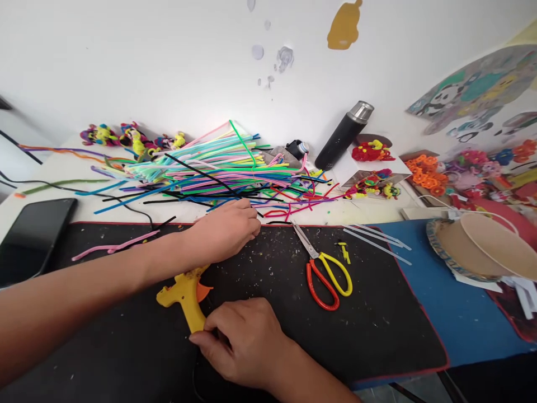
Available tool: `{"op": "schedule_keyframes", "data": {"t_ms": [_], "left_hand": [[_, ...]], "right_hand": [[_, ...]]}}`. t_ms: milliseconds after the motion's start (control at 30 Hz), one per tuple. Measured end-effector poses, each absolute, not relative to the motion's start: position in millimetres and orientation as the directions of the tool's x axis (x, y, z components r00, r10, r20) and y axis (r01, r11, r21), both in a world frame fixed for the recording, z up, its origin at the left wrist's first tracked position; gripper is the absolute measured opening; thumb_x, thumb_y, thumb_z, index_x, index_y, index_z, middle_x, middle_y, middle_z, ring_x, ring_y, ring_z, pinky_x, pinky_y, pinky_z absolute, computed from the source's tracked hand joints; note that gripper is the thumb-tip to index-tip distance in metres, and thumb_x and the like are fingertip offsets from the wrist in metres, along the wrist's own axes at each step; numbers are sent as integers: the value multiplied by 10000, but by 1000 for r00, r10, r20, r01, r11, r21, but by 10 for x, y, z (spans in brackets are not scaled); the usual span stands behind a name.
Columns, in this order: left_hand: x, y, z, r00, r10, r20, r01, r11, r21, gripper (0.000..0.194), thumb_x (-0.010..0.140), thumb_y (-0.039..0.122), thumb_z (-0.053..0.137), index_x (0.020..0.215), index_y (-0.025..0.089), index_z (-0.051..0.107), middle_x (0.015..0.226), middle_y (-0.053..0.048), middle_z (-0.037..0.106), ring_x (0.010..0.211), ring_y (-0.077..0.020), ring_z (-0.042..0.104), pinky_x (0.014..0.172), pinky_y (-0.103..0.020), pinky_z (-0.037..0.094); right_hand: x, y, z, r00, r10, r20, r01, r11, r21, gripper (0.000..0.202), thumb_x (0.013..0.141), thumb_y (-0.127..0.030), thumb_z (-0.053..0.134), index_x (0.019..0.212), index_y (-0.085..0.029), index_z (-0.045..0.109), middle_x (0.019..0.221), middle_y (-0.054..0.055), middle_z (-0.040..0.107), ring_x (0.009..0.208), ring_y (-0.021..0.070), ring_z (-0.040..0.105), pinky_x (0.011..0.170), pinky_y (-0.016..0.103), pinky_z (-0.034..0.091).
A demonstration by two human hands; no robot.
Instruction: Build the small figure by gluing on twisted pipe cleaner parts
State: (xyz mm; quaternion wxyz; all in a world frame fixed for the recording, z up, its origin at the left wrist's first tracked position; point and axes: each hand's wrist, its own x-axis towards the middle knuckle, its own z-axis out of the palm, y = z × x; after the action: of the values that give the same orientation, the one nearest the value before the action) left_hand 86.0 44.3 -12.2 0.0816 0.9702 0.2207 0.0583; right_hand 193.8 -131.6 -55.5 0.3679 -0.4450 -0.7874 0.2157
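My left hand reaches across the black mat to the front edge of a pile of coloured pipe cleaners. Its fingers are curled together, and whatever they may hold is hidden. Below it, a yellow glue gun with an orange trigger lies on the mat, partly covered by my left forearm. My right hand pinches the lower end of the glue gun's handle. Scissors with one red and one yellow handle lie open to the right of my hands.
A black phone lies at the left. Behind the mat stand a black flask and small pipe-cleaner figures. Clear glue sticks and yellow bits lie right of the scissors. A round cardboard piece is at far right.
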Motion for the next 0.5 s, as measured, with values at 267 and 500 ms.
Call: {"op": "schedule_keyframes", "data": {"t_ms": [267, 500], "left_hand": [[946, 457, -232, 917, 396, 45, 391, -916, 94, 206, 986, 131, 560, 833, 191, 686, 857, -82, 662, 889, -268, 551, 820, -405, 434], [969, 478, -254, 950, 306, 63, 306, -952, 9, 204, 977, 127, 565, 811, 171, 675, 821, -100, 657, 852, -267, 553, 789, -393, 429]], "right_hand": [[1967, -1327, -542, -329, 855, 401, 528, 518, -672, 439, 1101, -486, 446, 806, -214, 623, 685, -47, 723, 575, 113, 680, 540, 264, 408], [1955, -1334, -569, -305, 846, 438, 477, 534, -698, 403, 1074, -473, 509, 795, -206, 622, 663, -36, 713, 547, 115, 654, 527, 262, 386]]}}
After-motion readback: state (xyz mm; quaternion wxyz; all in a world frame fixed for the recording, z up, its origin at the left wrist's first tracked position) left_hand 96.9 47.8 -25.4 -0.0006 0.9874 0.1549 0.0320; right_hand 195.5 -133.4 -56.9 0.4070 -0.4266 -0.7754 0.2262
